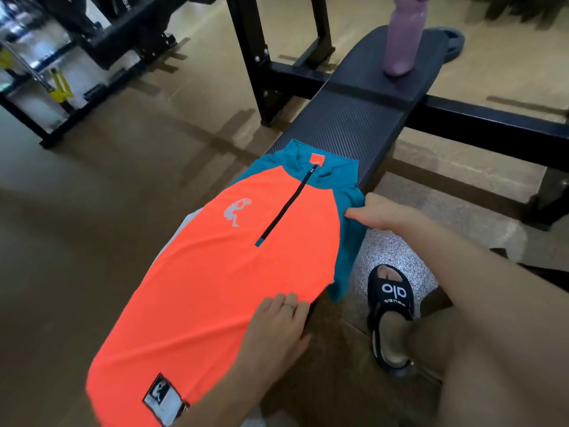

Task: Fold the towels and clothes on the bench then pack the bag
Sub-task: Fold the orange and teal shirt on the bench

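- Tan rubber floor [101,241] spreads round everything, with a speckled grey patch lit brightly beside the foot.
- Black padded bench [363,118] runs from the near edge away to the upper right; its steel frame [261,57] stands behind and crosses under it.
- Orange shirt [221,272] with teal shoulders and a short black zip lies front up along the near half of the bench, collar pointing away; its teal sleeve hangs over the right edge.
- Weight rack [61,57] with yellow clips sits at the upper left, blurred and cut off by the frame.
- Purple bottle [401,38] stands upright on the far end of the bench, well apart from the shirt; its top is cut off, and what is inside cannot be told.
- Black sandal [391,306] on the person's foot rests on the floor just right of the bench.
- Left hand [277,328] lies flat, fingers straight, pressing the shirt's lower right edge.
- Right hand [378,211] pinches the teal sleeve at the shoulder.
- Grey cloth [184,223] peeks from under the shirt's left side, too hidden to name.
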